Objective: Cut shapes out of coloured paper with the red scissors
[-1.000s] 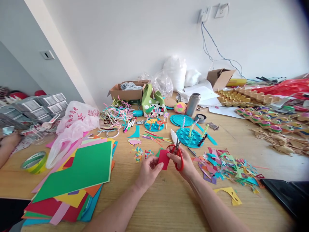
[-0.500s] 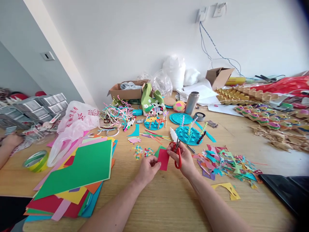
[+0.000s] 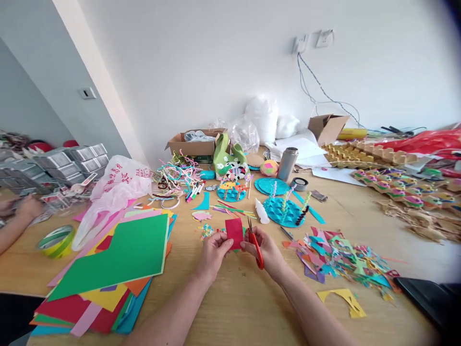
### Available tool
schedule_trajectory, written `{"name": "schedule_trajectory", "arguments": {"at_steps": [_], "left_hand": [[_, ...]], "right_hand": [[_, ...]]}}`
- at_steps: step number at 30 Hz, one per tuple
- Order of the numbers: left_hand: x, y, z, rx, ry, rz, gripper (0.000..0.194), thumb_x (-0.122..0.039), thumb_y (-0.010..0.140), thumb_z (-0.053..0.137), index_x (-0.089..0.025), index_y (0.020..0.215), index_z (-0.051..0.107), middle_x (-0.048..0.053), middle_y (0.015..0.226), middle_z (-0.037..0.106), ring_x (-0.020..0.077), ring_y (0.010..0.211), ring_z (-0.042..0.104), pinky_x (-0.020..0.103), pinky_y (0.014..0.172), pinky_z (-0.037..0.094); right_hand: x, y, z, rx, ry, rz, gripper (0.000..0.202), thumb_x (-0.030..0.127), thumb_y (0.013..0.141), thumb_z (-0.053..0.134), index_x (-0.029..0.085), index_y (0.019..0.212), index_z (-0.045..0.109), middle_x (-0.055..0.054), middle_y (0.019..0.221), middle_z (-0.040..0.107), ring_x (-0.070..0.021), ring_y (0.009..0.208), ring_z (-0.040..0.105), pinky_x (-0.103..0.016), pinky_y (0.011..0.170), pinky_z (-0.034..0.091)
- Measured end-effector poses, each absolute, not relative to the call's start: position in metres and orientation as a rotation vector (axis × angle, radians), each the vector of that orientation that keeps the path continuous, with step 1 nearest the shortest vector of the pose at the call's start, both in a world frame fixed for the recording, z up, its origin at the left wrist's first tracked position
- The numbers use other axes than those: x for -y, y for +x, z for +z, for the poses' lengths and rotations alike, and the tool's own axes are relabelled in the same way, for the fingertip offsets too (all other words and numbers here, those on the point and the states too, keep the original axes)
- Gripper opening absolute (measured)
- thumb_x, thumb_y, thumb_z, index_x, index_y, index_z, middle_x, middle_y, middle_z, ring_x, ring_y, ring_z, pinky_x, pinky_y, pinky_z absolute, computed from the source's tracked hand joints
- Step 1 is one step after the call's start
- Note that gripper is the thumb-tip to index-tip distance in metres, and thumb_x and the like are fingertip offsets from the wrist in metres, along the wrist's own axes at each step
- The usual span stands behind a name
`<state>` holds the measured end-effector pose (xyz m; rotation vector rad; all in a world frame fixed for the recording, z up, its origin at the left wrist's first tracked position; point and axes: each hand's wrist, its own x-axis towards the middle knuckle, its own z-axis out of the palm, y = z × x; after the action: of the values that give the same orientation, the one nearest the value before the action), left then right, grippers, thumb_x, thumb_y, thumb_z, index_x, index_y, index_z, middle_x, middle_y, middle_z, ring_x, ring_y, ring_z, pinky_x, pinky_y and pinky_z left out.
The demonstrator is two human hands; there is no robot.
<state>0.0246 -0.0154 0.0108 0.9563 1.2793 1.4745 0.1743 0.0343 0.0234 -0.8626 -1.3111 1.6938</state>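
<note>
A small red paper rectangle (image 3: 234, 231) is pinched at its lower left by my left hand (image 3: 215, 251). My right hand (image 3: 265, 251) holds red-handled scissors (image 3: 257, 250), blades pointing up, and its fingertips touch the paper's lower right corner. A bit of green paper shows behind the red piece. Just beyond the hands lie small confetti bits (image 3: 206, 231), a pink fish-shaped cutout (image 3: 201, 216) and a white glue bottle (image 3: 261, 211).
Coloured paper sheets (image 3: 118, 254) are stacked at the left, beside green-yellow tape (image 3: 56, 241). Paper scraps (image 3: 345, 254) lie at the right. Blue craft bases (image 3: 284, 211), a metal flask (image 3: 288, 163) and a cardboard box (image 3: 194, 144) stand behind. Another person's hand (image 3: 29, 209) is at far left.
The red paper has turned and risen a little, now held more upright. The scissors have tilted, with the blades leaning left. The whole view has shifted slightly.
</note>
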Motion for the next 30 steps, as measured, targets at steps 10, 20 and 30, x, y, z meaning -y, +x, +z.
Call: {"name": "schedule_trajectory", "arguments": {"at_steps": [10,20,30], "left_hand": [[0.009,0.017,0.014,-1.232,0.805,1.617,0.032,-0.042,0.062,0.078,-0.013,0.065,0.066,-0.002,0.055,0.057,0.0067,0.05,0.04,0.021,0.048,0.029],[0.007,0.011,0.013,-1.33,0.887,1.6,0.032,-0.045,0.065,0.074,-0.013,0.07,0.073,0.0,0.055,0.057,0.0083,0.049,0.039,0.022,0.047,0.028],[0.013,0.016,0.009,-1.321,1.212,1.351,0.035,-0.051,0.072,0.068,-0.016,0.07,0.073,-0.001,0.053,0.053,0.01,0.049,0.038,0.024,0.049,0.028]], "right_hand": [[-0.032,0.172,0.028,1.506,-0.895,1.696,0.048,0.028,0.051,0.089,0.02,0.067,0.044,0.007,0.06,0.052,-0.0091,0.057,0.045,-0.022,0.055,0.034],[-0.035,0.174,0.021,1.585,-0.891,1.653,0.045,0.032,0.057,0.087,0.019,0.071,0.046,0.005,0.063,0.054,-0.0109,0.06,0.048,-0.024,0.058,0.037],[-0.032,0.172,0.026,1.355,-0.835,1.592,0.049,0.035,0.052,0.09,0.02,0.074,0.048,0.004,0.066,0.055,-0.0124,0.063,0.051,-0.024,0.059,0.041]]}}
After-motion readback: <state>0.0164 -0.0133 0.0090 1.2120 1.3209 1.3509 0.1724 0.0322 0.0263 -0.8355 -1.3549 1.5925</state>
